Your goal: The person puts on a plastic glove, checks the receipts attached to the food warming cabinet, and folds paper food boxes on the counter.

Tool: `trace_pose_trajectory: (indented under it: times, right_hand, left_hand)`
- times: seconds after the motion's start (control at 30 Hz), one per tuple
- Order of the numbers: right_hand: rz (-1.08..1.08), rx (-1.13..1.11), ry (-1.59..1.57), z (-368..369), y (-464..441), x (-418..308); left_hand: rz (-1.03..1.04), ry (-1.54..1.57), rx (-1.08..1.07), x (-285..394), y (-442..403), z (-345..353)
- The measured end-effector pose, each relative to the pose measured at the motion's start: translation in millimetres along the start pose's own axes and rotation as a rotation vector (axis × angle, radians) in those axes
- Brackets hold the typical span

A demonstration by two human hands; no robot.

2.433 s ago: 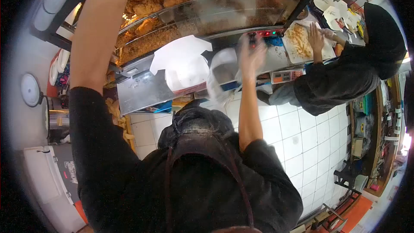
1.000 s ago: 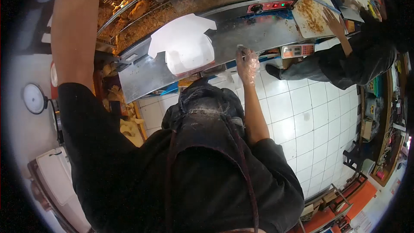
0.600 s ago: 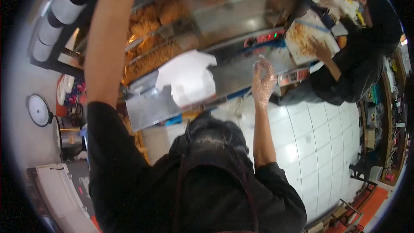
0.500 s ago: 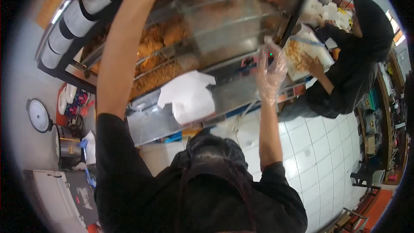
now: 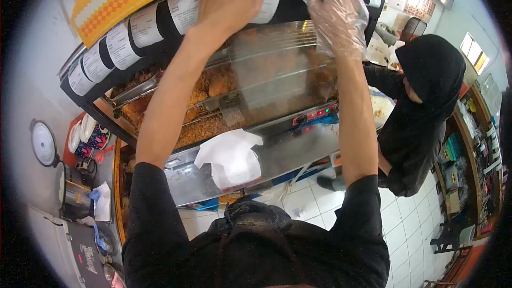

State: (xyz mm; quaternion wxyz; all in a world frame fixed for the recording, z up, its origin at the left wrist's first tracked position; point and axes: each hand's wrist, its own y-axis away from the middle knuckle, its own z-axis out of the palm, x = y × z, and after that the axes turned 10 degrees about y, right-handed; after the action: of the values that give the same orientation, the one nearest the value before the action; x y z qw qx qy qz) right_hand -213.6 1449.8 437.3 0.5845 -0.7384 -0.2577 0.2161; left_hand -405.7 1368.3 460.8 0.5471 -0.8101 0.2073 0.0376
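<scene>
My left hand (image 5: 232, 1), bare, lies over the top front edge of a glass display cabinet (image 5: 277, 69), among printed white papers (image 5: 184, 9). Its fingers are apart, with the tips partly cut off by the frame. My right hand (image 5: 338, 13) wears a loose clear plastic glove and is raised at the same edge, further right, fingers extended. Nothing held shows in either hand. Breaded fried food (image 5: 208, 128) sits on racks behind the glass. Below, an opened white carton (image 5: 232, 160) stands on the metal counter (image 5: 282, 157).
A co-worker (image 5: 426, 96) in black stands at the right beside a board (image 5: 381, 108). A yellow-orange banner (image 5: 133, 2) tops the cabinet. At left are a round lid (image 5: 44, 143) and a metal pot (image 5: 74, 192). Shelves (image 5: 466, 144) line the far right.
My right hand has risen from above the counter to the cabinet's top edge. My left hand has come into view there. The camera view has tilted upward; the carton remains on the counter.
</scene>
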Motion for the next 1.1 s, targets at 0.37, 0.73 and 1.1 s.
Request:
trace_pose_trajectory:
  times: [0.37, 0.73, 1.1]
  right_hand:
    - [-0.176, 0.117, 0.038, 2, -5, 18]
    - [-0.030, -0.087, -0.100, 12, -20, 18]
    - [-0.288, 0.269, 0.015, 20, -10, 3]
  left_hand:
    - [-0.028, -0.067, -0.005, 10, 0, 15]
    - [-0.027, -0.186, 0.045, 11, -1, 28]
    - [-0.038, -0.151, 0.111, 9, 2, 29]
